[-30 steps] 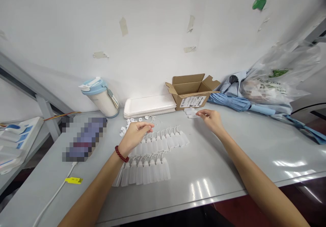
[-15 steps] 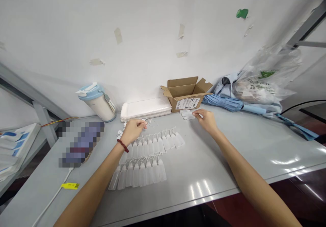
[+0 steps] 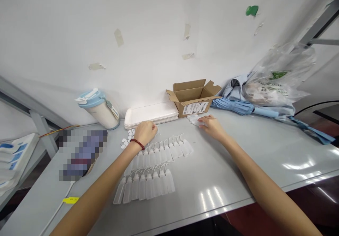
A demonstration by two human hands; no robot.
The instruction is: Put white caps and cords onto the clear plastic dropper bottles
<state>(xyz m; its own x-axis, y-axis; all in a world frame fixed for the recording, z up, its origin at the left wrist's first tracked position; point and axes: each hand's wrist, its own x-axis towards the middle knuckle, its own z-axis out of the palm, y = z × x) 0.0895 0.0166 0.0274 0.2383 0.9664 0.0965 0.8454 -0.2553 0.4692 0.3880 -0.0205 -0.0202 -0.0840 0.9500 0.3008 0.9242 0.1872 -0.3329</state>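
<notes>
My left hand (image 3: 146, 131), with a red bead bracelet, is closed in a pinch in front of the white stack. A thin white cord (image 3: 158, 130) shows by its fingertips, mostly hidden. Beside that wrist lie small white clips (image 3: 129, 137). My right hand (image 3: 214, 127) has its fingers closed on a translucent plastic piece (image 3: 194, 119) among a few in front of the cardboard box. Two rows of flat translucent pieces with looped white cords lie between my arms, an upper row (image 3: 166, 153) and a lower row (image 3: 145, 187).
An open cardboard box (image 3: 194, 107) and a stack of white trays (image 3: 150, 115) stand against the wall. To the left are a blue-lidded tumbler (image 3: 103, 112) and a pixelated phone (image 3: 83, 154) on a cable. A folded blue umbrella (image 3: 233, 106) and plastic bag (image 3: 280, 84) lie right.
My left hand has moved slightly right, and its fingers now cover most of the white cord. My right hand has shifted slightly left, with its fingers further over the translucent pieces.
</notes>
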